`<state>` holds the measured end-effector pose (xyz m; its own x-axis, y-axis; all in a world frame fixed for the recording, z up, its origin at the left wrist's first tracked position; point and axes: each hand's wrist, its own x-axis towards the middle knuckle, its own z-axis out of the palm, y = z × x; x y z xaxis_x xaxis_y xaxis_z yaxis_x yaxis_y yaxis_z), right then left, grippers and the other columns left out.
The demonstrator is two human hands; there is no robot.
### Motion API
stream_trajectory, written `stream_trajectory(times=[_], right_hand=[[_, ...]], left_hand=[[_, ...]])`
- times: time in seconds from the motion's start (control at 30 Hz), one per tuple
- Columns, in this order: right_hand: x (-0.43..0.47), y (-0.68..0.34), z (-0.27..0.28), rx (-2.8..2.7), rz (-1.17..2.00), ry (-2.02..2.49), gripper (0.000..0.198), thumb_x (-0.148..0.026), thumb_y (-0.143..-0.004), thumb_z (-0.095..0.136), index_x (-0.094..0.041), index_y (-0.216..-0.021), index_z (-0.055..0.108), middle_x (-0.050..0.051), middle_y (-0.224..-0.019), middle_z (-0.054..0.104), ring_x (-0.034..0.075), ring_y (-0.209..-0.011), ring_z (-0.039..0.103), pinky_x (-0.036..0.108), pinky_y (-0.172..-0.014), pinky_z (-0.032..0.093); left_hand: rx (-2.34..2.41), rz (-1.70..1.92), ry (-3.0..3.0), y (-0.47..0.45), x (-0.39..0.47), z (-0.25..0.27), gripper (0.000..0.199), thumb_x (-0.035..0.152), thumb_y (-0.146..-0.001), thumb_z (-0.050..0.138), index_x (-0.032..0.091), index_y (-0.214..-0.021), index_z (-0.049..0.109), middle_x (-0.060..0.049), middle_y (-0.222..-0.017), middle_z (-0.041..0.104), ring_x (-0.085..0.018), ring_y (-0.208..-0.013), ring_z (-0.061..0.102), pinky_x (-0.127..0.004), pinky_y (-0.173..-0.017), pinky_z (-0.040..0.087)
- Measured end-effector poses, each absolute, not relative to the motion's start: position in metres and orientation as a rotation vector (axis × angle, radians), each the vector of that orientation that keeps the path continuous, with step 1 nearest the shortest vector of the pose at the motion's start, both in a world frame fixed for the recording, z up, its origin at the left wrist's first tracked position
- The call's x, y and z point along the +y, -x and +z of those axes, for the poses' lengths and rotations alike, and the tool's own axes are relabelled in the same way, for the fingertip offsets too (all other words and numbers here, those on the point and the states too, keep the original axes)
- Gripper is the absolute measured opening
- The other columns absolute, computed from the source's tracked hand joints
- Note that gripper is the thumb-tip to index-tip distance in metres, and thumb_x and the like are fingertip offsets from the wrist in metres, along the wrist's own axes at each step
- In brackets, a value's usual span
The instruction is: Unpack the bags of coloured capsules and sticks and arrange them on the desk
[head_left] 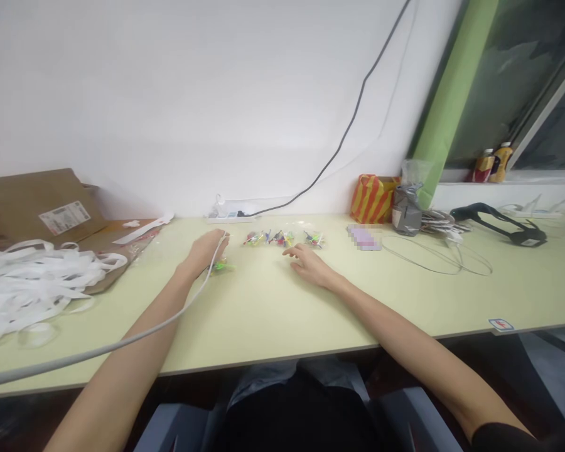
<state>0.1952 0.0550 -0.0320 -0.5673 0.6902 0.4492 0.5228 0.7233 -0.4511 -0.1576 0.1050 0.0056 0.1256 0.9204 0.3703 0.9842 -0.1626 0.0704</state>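
My left hand (208,248) is bent over the tabletop, its fingers curved to the right and partly hidden behind a pale cable (194,301). Just below its palm is a small bundle of green and yellow pieces (222,267), seemingly in clear plastic; whether the fingers grip it I cannot tell. My right hand (309,264) hovers low over or rests on the table with fingers loosely stretched, holding nothing. Beyond the hands lie three similar bundles of multicoloured pieces in a row: a left one (254,238), a middle one (281,238) and a right one (314,238).
On the left are a heap of white strips (37,285) and opened cardboard (51,207). A power strip (230,218) stands against the wall. To the right are a blurred pinkish rectangle (367,238), a striped bag (373,199), a grey bagged object (407,212), coiled cables (440,221) and a black strap-like frame (499,226).
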Motion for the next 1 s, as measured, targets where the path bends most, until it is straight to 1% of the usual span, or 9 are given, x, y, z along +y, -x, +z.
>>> stream_trajectory(times=[0.1,0.23,0.33,0.47,0.57,0.73,0.87,0.93,1.0], right_hand=[[0.053,-0.194,-0.032,-2.349,0.345,0.919,0.041,-0.005,-0.088,0.054,-0.017,-0.127,0.058,0.012,-0.118,0.058,0.025,-0.110,0.056,0.041,-0.101,0.043],[0.051,-0.193,-0.032,-2.377,0.341,0.932,0.043,-0.005,-0.089,0.054,-0.016,-0.130,0.057,0.013,-0.119,0.057,0.025,-0.112,0.055,0.042,-0.103,0.042],[0.051,-0.193,-0.032,-2.388,0.341,0.945,0.043,-0.006,-0.089,0.054,-0.015,-0.131,0.057,0.014,-0.120,0.057,0.025,-0.112,0.055,0.042,-0.103,0.042],[0.053,-0.193,-0.034,-2.398,0.345,0.944,0.044,-0.007,-0.089,0.054,-0.016,-0.132,0.056,0.013,-0.121,0.057,0.026,-0.113,0.055,0.042,-0.103,0.042],[0.054,-0.193,-0.036,-2.375,0.332,0.952,0.049,-0.008,-0.088,0.055,-0.017,-0.136,0.054,0.014,-0.125,0.056,0.027,-0.119,0.053,0.044,-0.105,0.041],[0.057,-0.193,-0.040,-2.342,0.334,0.975,0.063,-0.008,-0.086,0.053,-0.015,-0.149,0.044,0.017,-0.140,0.050,0.029,-0.133,0.046,0.045,-0.112,0.037],[0.054,-0.193,-0.040,-2.354,0.350,0.967,0.074,-0.008,-0.085,0.051,-0.016,-0.157,0.034,0.017,-0.150,0.046,0.028,-0.139,0.041,0.046,-0.117,0.034],[0.050,-0.192,-0.037,-2.355,0.349,0.953,0.079,-0.008,-0.085,0.050,-0.017,-0.160,0.029,0.016,-0.155,0.042,0.028,-0.144,0.037,0.047,-0.118,0.032],[0.044,-0.190,-0.033,-2.350,0.296,0.942,0.082,-0.007,-0.085,0.048,-0.020,-0.162,0.024,0.014,-0.161,0.035,0.027,-0.149,0.030,0.048,-0.121,0.030]], left_hand=[[-1.899,-0.361,2.262,0.155,0.105,0.002,0.048,0.043,-0.099,0.037,0.018,-0.133,0.058,-0.015,-0.141,0.061,-0.030,-0.135,0.053,-0.043,-0.111,0.042],[-2.016,-0.203,2.264,0.158,0.107,-0.013,0.073,0.063,-0.094,0.041,0.015,-0.149,0.045,-0.021,-0.157,0.044,-0.038,-0.148,0.036,-0.055,-0.115,0.034],[-2.110,-0.121,2.260,0.161,0.112,-0.024,0.082,0.073,-0.092,0.036,0.017,-0.152,0.042,-0.020,-0.159,0.041,-0.039,-0.146,0.040,-0.054,-0.113,0.037],[-2.133,-0.121,2.234,0.160,0.121,-0.030,0.074,0.063,-0.098,0.026,0.015,-0.153,0.039,-0.020,-0.159,0.041,-0.034,-0.143,0.046,-0.048,-0.112,0.039],[-2.119,-0.167,2.181,0.157,0.125,-0.030,0.066,0.052,-0.102,0.021,0.015,-0.154,0.038,-0.020,-0.159,0.040,-0.034,-0.143,0.044,-0.051,-0.112,0.039],[-2.055,-0.231,2.121,0.152,0.123,-0.033,0.060,0.041,-0.102,0.021,0.018,-0.155,0.038,-0.017,-0.161,0.037,-0.036,-0.146,0.040,-0.059,-0.111,0.037],[-1.917,-0.266,2.174,0.145,0.121,-0.028,0.055,0.034,-0.102,0.025,0.022,-0.152,0.044,-0.012,-0.158,0.045,-0.029,-0.142,0.047,-0.050,-0.113,0.040],[-1.843,-0.310,2.173,0.139,0.117,-0.021,0.055,0.031,-0.101,0.027,0.020,-0.152,0.045,-0.013,-0.159,0.044,-0.028,-0.144,0.045,-0.050,-0.117,0.035],[-1.755,-0.388,2.141,0.131,0.106,-0.014,0.057,0.029,-0.103,0.023,0.016,-0.157,0.037,-0.015,-0.163,0.034,-0.028,-0.152,0.032,-0.054,-0.123,0.022]])
